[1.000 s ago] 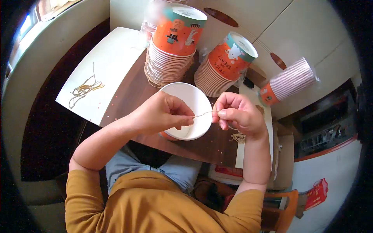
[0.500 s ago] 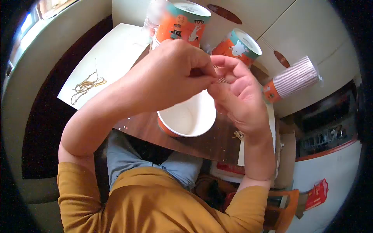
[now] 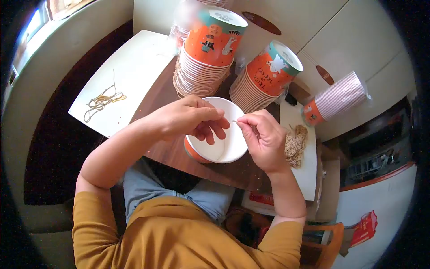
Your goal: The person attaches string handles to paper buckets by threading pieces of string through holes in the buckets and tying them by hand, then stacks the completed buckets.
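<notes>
A paper bucket [image 3: 229, 150], white inside and orange outside, stands upright on the brown table in front of me. Above its left side is my left hand [image 3: 204, 121], empty, with the fingers apart and curved downward. At the bucket's right rim, my right hand [image 3: 265, 136] pinches thumb and forefinger together on a thin string [image 3: 234, 121]; only a tiny pale end shows past the fingertips, and the rest is hidden or too fine to follow.
Behind the bucket rise two upside-down stacks of orange buckets, one with strings around it [image 3: 201, 74] and another [image 3: 254, 89]. A tangled twine bundle [image 3: 295, 147] lies at right, near a tilted wrapped cup stack [image 3: 337, 96]. Loose cords [image 3: 102, 103] lie on the white board [image 3: 130, 67].
Both hands have come down from high in front of the stacks to bucket level and have separated. My left fingers have let go and spread apart; the right hand keeps its pinch.
</notes>
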Demonstrator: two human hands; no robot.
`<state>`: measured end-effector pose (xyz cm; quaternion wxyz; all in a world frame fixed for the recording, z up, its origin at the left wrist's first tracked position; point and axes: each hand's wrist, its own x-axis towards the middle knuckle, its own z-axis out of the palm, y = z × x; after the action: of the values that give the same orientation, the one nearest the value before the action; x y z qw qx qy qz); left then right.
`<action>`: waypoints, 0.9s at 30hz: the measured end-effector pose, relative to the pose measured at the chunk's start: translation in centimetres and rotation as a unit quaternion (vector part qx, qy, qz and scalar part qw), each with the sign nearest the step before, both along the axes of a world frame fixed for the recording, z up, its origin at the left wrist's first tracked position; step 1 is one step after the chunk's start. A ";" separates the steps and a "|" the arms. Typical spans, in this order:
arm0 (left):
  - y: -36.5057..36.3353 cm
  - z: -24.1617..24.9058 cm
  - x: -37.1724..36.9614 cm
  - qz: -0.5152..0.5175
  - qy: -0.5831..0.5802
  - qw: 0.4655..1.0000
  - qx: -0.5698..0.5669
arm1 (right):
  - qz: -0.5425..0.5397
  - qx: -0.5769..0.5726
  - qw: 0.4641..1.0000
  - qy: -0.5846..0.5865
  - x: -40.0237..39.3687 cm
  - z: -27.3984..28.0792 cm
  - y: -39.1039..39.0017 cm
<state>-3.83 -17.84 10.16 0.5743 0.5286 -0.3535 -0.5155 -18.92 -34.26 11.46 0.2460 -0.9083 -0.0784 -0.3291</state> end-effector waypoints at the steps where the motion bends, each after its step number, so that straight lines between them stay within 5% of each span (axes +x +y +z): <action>1: -0.2 -0.2 -0.2 -0.010 0.010 1.000 0.006 | 0.005 -0.007 1.000 -0.001 0.0 -0.1 0.1; 18: -0.7 1.1 -0.2 0.051 -0.186 0.981 -0.012 | -0.001 0.091 0.990 0.112 0.5 1.6 0.9; 21: -0.6 2.5 -0.4 0.123 -0.414 0.900 -0.062 | -0.002 0.018 0.996 0.091 1.9 2.2 0.6; 23: -1.1 1.5 0.3 0.149 -0.590 0.778 -0.153 | -0.006 -0.001 0.996 0.087 3.0 2.2 0.3; 27: -1.8 -0.7 1.9 0.221 -0.573 0.780 -0.125 | -0.014 0.296 0.938 0.182 4.9 -1.5 -0.8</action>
<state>-1.89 -19.65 9.47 0.4247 0.7139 -0.5522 0.0716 -14.01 -35.09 10.00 0.5092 -0.8397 0.0811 -0.1702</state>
